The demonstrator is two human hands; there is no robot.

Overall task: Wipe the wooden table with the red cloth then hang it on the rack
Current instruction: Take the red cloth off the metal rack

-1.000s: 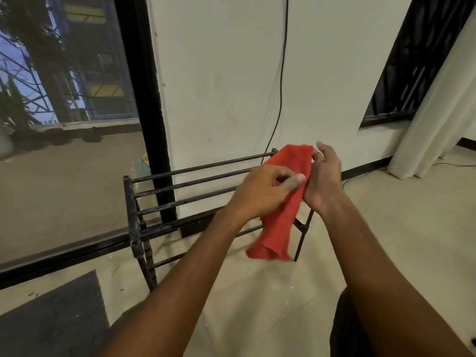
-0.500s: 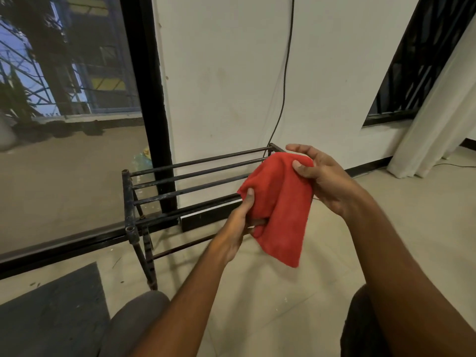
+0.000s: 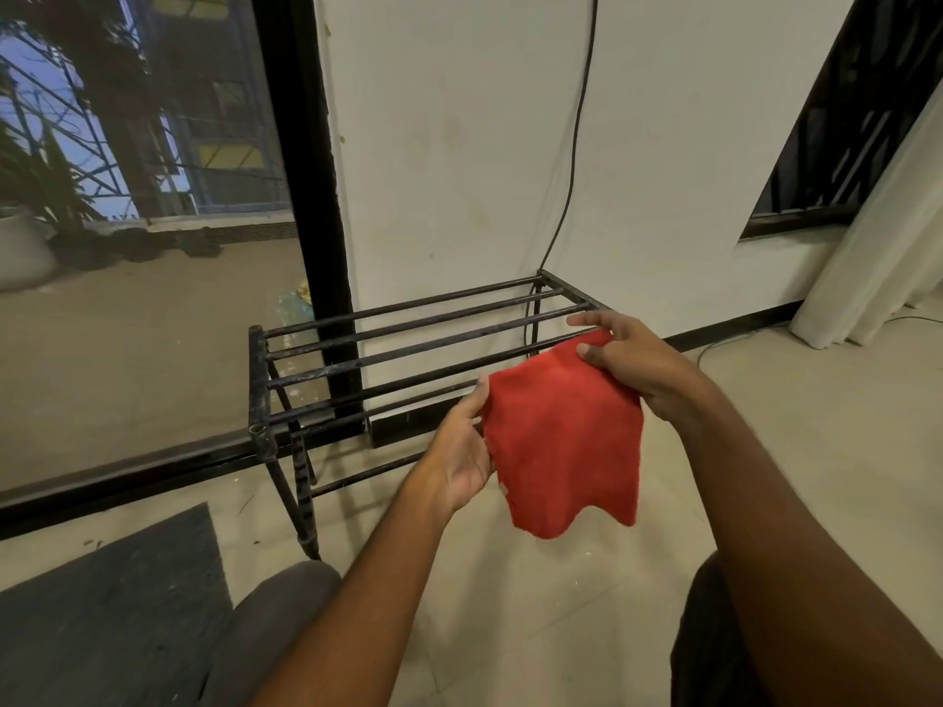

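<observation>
I hold the red cloth (image 3: 564, 436) spread out between both hands, just in front of the black metal rack (image 3: 408, 344). My left hand (image 3: 462, 446) pinches the cloth's left edge. My right hand (image 3: 635, 364) grips its upper right corner, close above the rack's front right bars. The cloth hangs down loose below my hands and covers the rack's right front corner. No wooden table is in view.
The rack stands on a tiled floor against a white wall (image 3: 485, 145), beside a black door frame (image 3: 316, 196) and glass. A black cable (image 3: 576, 119) runs down the wall. A dark mat (image 3: 102, 604) lies at lower left; a white curtain (image 3: 877, 247) hangs at right.
The cloth was bunched between my hands; now it is opened out flat. My left hand moved left to its edge, and both hands sank lower, towards the rack's front.
</observation>
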